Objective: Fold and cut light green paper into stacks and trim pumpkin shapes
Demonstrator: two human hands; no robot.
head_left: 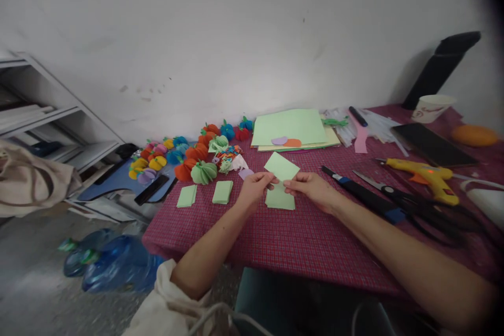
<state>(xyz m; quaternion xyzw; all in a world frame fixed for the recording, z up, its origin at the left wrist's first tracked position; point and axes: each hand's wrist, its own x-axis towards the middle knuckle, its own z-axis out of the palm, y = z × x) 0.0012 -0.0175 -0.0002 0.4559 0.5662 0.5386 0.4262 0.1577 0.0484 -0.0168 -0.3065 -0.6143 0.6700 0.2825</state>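
My left hand [256, 187] and my right hand [309, 188] pinch a light green paper piece [282, 166] between them, one at each lower edge. Its corner points upward, tilted above the table. Directly below lies a small stack of green paper pieces [280, 199], partly covered by my fingers and the held sheet. Two more green stacks, one nearer [222, 192] and one farther left [186, 196], rest on the cloth beside my left forearm. A purple paper scrap [245, 174] lies just behind my left hand.
Colourful paper pumpkins [199, 153] crowd the back left. Large paper sheets [291, 127] lie against the wall. On the right are a utility knife [362, 194], scissors [425, 210], a yellow glue gun [427, 174], a phone [433, 144] and a paper cup [432, 107].
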